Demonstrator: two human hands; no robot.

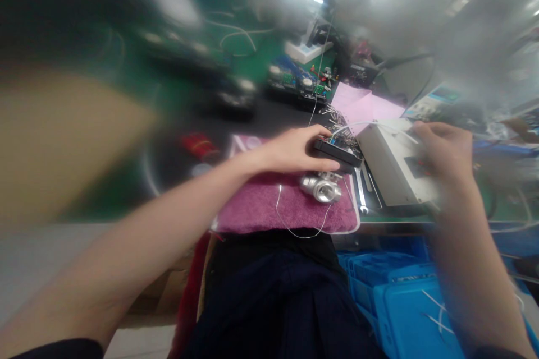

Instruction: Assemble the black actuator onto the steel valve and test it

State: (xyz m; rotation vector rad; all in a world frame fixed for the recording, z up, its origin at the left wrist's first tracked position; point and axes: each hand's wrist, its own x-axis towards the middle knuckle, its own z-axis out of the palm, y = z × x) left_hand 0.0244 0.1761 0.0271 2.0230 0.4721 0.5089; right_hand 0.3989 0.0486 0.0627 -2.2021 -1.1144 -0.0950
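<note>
My left hand (297,148) is closed around the near end of a black rectangular housing (337,151), thumb on the near side and fingers on the far side. A silvery metal valve body (322,188) with a round threaded opening sits directly below the housing, on a pink towel (256,207). From the housing a white cable (393,127) runs right to my right hand (446,148). That hand is blurred, with its fingertips closed on the cable above a white box (387,165). The cable's end is not clear.
A wrench (361,190) lies between towel and white box. Behind are small metal parts (337,118), pink paper sheets (362,104) and circuit units (298,84). A thin wire (303,236) loops over the towel's front edge. Blue crates (404,291) stand below the bench at right.
</note>
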